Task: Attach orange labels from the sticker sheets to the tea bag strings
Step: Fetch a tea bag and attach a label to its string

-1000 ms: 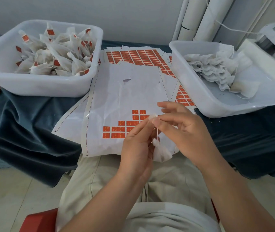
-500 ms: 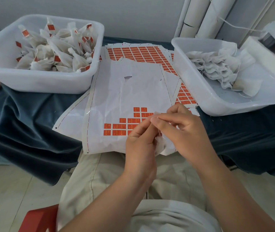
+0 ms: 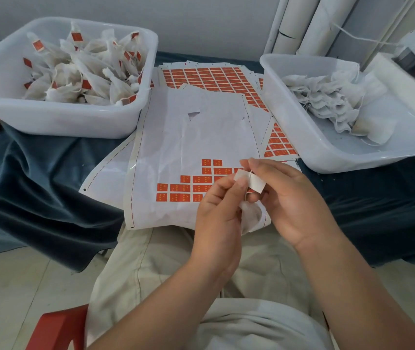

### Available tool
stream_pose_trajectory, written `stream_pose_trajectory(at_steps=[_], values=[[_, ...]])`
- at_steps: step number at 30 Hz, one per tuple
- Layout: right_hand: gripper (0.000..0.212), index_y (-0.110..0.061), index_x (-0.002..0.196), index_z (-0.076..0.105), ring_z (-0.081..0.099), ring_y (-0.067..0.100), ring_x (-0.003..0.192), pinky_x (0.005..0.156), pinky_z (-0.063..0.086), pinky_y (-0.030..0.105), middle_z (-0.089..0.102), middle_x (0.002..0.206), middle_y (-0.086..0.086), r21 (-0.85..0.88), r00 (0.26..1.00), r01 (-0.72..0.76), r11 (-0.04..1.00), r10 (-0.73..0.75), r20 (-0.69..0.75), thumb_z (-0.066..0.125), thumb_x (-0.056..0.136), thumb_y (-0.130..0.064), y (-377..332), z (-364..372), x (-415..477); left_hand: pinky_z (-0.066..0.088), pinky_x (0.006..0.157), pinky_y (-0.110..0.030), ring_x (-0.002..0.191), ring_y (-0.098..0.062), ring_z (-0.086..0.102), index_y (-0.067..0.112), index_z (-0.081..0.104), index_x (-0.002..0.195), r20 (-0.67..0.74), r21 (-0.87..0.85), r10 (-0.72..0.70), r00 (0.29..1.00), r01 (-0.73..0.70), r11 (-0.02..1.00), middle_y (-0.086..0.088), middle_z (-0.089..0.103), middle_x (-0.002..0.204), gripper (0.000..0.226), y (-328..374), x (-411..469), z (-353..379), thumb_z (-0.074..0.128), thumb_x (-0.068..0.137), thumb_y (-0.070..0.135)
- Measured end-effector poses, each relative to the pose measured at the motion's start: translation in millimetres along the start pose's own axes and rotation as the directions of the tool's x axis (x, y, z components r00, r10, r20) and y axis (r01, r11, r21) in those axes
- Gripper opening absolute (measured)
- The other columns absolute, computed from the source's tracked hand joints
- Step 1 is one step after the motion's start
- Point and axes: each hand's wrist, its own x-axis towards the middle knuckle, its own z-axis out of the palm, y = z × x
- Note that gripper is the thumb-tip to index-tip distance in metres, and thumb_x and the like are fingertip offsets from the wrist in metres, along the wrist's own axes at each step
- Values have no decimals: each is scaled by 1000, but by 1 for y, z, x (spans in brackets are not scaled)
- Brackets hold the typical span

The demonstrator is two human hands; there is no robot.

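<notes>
Misalignment is looming as the chief risk. The left hand [image 3: 217, 218] is pinching the near-left end of a peeled label [image 3: 252, 183] between thumb and forefinger. The right hand [image 3: 295, 205] is pinching its other side, so both grips are pressing on the same small strip, its white face turned up. The thin string [image 3: 250, 176] is lying across it. The tea bag [image 3: 250, 217] is dangling below between the hands, over the near edge of the sticker sheet [image 3: 188, 137] on the table [image 3: 37, 173]. If the string is slipping off-centre while the label is folding, the halves are likely sealing crooked or missing it; the adhesive could also be catching skin. Writing on the orange labels [image 3: 181, 197] is showing only as tiny pale marks, too small for reading, and no brand is appearing anywhere.
</notes>
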Motion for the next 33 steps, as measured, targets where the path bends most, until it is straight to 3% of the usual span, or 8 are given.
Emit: stream_pose_trajectory(at_steps=[8,11,13,17,20,23,29,33], values=[[22,-19,90,84,67,18,90,88,53,39,78,95,3,-114,1000,8,993,-10,-15,75,88,-39,-2,-6,3,46,92,-43,78,-10,65,27,75,91,-1,113,59,998,-59,992,0,70,92,14,-1,3,-7,78,84,39],[27,-19,90,83,69,17,85,82,58,33,78,91,3,-98,999,39,994,-36,26,77,84,-44,-3,-8,3,51,87,-35,80,-7,66,30,77,83,15,156,75,997,-76,985,5,73,94,16,4,3,-4,75,85,46],[30,-18,91,83,69,22,87,85,59,38,79,96,6,-100,998,63,993,-60,37,77,83,-46,-2,-7,2,54,79,-26,72,-7,64,28,79,78,-6,102,50,999,-49,994,5,77,99,34,8,4,-2,63,97,51],[34,-19,99,83,70,36,94,99,54,57,78,103,15,-177,995,103,979,-99,33,75,87,-49,0,-8,3,50,71,-28,64,-11,61,16,75,84,-84,86,30,996,-23,996,-2,68,71,43,8,9,-3,51,108,43],[34,-20,99,82,71,24,94,97,57,48,78,99,10,-172,993,118,978,-116,20,75,86,-50,0,-7,3,50,70,-25,64,-8,59,5,76,105,-62,91,3,998,3,996,1,64,70,39,10,11,-6,60,103,41],[32,-20,98,82,72,21,94,92,58,39,78,97,7,-144,991,131,981,-129,18,77,85,-48,0,-6,4,50,76,-26,69,-7,61,20,76,101,40,96,-24,999,20,995,6,68,81,15,14,12,-9,75,93,33],[31,-20,102,81,72,18,88,81,59,29,77,98,6,-2,989,107,994,-106,100,77,90,-48,1,-4,4,53,80,-30,76,-10,65,22,70,122,63,134,-48,997,40,990,0,72,90,42,17,13,-9,83,82,22],[32,-35,110,76,75,17,104,85,60,34,78,108,-2,-257,993,87,962,-63,99,64,90,-58,3,-2,5,55,83,-34,87,-17,71,29,74,116,11,124,10,1000,-12,992,-7,76,98,45,18,14,-12,88,73,29]])
